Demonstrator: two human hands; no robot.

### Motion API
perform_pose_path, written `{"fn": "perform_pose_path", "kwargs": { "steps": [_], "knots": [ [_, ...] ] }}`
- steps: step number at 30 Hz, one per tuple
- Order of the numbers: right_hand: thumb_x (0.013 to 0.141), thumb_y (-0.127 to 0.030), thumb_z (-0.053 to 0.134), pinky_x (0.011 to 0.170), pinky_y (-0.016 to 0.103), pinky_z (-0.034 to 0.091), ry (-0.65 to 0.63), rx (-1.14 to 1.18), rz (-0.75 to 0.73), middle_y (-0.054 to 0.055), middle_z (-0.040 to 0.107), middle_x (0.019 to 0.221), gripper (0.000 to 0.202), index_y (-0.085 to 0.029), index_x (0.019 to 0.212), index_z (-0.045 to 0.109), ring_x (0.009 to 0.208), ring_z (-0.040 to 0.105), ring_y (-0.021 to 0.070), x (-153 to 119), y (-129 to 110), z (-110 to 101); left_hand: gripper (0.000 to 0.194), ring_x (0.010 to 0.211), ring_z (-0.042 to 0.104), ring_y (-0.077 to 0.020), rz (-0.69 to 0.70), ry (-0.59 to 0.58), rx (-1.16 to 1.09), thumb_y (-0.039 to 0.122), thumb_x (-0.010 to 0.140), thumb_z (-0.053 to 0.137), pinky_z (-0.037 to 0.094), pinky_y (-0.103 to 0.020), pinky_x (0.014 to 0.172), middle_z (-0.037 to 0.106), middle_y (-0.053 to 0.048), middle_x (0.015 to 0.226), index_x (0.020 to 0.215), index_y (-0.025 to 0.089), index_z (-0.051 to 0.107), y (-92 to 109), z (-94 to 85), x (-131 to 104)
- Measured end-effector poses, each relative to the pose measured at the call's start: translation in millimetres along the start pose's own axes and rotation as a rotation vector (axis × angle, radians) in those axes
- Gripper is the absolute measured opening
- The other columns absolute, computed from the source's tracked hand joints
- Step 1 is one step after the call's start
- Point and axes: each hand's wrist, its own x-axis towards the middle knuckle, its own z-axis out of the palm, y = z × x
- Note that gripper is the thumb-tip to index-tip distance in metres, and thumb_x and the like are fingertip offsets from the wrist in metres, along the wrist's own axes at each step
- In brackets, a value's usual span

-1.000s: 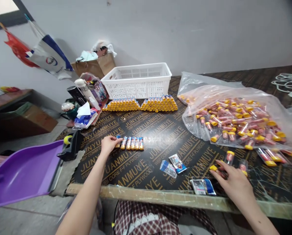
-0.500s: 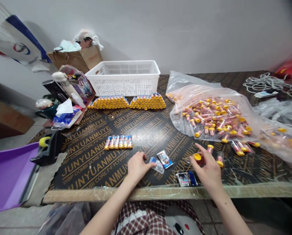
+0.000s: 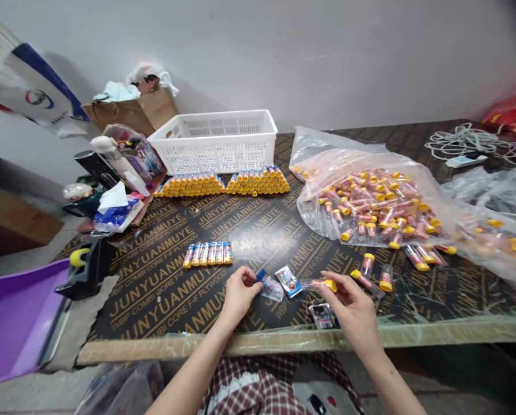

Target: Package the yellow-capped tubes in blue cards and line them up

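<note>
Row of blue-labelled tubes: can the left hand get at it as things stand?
Probably yes: the row of tubes lies just beyond the left hand with nothing visible between, though it seems to pinch a blue item.

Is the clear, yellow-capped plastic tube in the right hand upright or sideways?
Sideways. The right hand holds the tube roughly level, its yellow cap on the picture's right, clear end pointing left.

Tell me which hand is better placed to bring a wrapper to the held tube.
The left hand, likely: it pinches a blue wrapper, while the right hand holds the yellow-capped tube.
</note>
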Motion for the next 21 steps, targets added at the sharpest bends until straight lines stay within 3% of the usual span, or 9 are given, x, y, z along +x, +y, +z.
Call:
{"fn": "perform_pose_path", "kwargs": {
  "steps": [4, 8, 17, 21],
  "knots": [
    [0.081, -0.032, 0.062, 0.073, 0.03, 0.053, -0.038, 0.067, -0.081, 0.006, 0.062, 0.096, 0.018, -0.021, 0.094, 0.064, 0.086, 0.061, 0.0189, -8.3, -13.0, 7.8, 0.035, 0.052, 0.054, -0.0097, -0.21, -0.049, -0.411, 0.014, 0.051, 0.075, 0.041, -0.021, 0.057, 0.062, 0.003, 0.057, 0.085, 0.014, 0.064, 13.6, 2.4, -5.0],
    [0.084, -0.024, 0.057, 0.079, 0.029, 0.054, -0.096, 0.151, -0.15, 0.006, 0.059, 0.106, 0.019, -0.024, 0.102, 0.063, 0.098, 0.059, 0.0189, -19.0, -16.3, 18.6, 0.028, 0.057, 0.056, -0.0081, -0.355, -0.069, -0.638, 0.019, 0.05, 0.081, 0.044, -0.02, 0.058, 0.066, -0.002, 0.065, 0.073, 0.011, 0.069, 23.6, 2.8, -8.0],
    [0.084, -0.015, 0.056, 0.086, 0.036, 0.05, -0.074, 0.0, -0.274, 0.007, 0.059, 0.11, 0.029, -0.026, 0.111, 0.061, 0.102, 0.057, 0.0204, -39.9, -14.2, 28.6, 0.034, 0.05, 0.052, -0.0066, -0.468, 0.079, -0.806, 0.028, 0.041, 0.087, 0.044, -0.018, 0.05, 0.059, 0.001, 0.053, 0.059, 0.011, 0.064, 26.1, 2.7, -8.4],
    [0.083, -0.009, 0.055, 0.09, 0.036, 0.048, -0.058, -0.076, -0.391, 0.007, 0.058, 0.111, 0.036, -0.026, 0.115, 0.059, 0.103, 0.057, 0.0196, -43.8, -16.6, 32.2, 0.033, 0.048, 0.053, -0.0068, -0.488, 0.118, -0.846, 0.029, 0.047, 0.086, 0.043, -0.017, 0.048, 0.058, 0.001, 0.051, 0.061, 0.011, 0.063, 25.8, 2.1, -7.6]
  ]
}}
